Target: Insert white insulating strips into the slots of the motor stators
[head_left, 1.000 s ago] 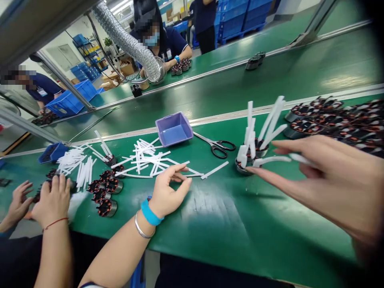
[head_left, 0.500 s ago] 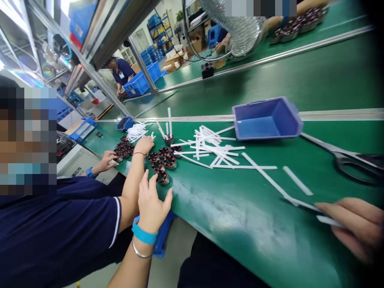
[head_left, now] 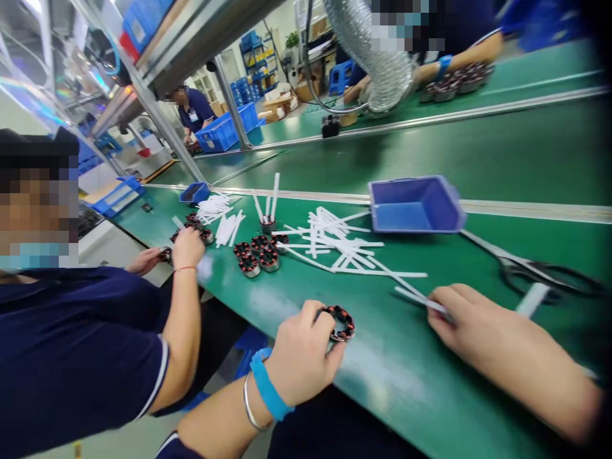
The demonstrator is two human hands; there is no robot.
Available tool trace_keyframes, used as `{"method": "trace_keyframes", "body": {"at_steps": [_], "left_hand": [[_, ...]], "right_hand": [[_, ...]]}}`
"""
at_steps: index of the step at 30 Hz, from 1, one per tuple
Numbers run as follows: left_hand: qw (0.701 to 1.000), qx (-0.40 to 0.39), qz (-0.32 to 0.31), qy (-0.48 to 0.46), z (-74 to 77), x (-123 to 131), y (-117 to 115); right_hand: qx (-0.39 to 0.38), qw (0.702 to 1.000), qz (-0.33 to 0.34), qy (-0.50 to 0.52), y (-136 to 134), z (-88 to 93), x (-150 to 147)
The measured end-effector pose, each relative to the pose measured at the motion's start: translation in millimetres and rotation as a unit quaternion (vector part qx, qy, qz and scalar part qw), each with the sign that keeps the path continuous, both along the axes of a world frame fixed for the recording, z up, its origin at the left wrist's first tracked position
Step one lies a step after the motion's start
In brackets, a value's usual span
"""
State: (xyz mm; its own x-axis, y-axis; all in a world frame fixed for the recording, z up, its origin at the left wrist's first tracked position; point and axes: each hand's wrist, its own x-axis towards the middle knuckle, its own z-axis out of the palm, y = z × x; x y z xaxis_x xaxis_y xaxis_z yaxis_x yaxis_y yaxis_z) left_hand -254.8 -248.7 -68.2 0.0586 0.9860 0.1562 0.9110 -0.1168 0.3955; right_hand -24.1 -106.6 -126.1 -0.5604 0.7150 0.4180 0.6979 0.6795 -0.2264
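Left hand (head_left: 303, 354) is gripping a copper-wound ring (head_left: 350, 326) over the counter (head_left: 411, 389) near its front edge, and right hand (head_left: 478, 331) is pinching a white strip (head_left: 414, 298) by that messy strip pile (head_left: 329, 239). Scissors (head_left: 530, 263) are just lying there beside the purple bin (head_left: 415, 224).

One held ring (head_left: 350, 325), five clustered rings (head_left: 269, 259), one purple bin (head_left: 437, 203)

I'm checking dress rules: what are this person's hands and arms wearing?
The left hand and right hand are ungloved. On the left: bright blue wristband, silver bangle, and navy sleeve with a white edge. Something pale at the right wrist is too blurred to identify.
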Motion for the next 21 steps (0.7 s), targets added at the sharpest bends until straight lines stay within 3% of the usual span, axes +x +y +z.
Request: {"method": "trace_keyframes", "body": {"at_steps": [3,6,12,21], "left_hand": [[0.998,-0.009,-0.040,-0.042,-2.0,7.8,11.5],[0.996,0.005,-0.032,-0.084,-1.2,5.5,18.0],[0.995,0.010,-0.013,-0.103,6.4,-19.0,17.8],[0.994,-0.038,-0.064,-0.085,8.5,-34.8,11.8]], "right_hand": [[0.010,0.998,0.053,-0.027,-9.4,2.7,4.8],[0.012,0.993,0.111,-0.040,-11.7,3.5,3.7],[-0.011,0.985,0.151,-0.079,-3.2,21.3,-33.5],[-0.111,0.974,0.077,-0.182,39.7,66.6,-103.2]]}}
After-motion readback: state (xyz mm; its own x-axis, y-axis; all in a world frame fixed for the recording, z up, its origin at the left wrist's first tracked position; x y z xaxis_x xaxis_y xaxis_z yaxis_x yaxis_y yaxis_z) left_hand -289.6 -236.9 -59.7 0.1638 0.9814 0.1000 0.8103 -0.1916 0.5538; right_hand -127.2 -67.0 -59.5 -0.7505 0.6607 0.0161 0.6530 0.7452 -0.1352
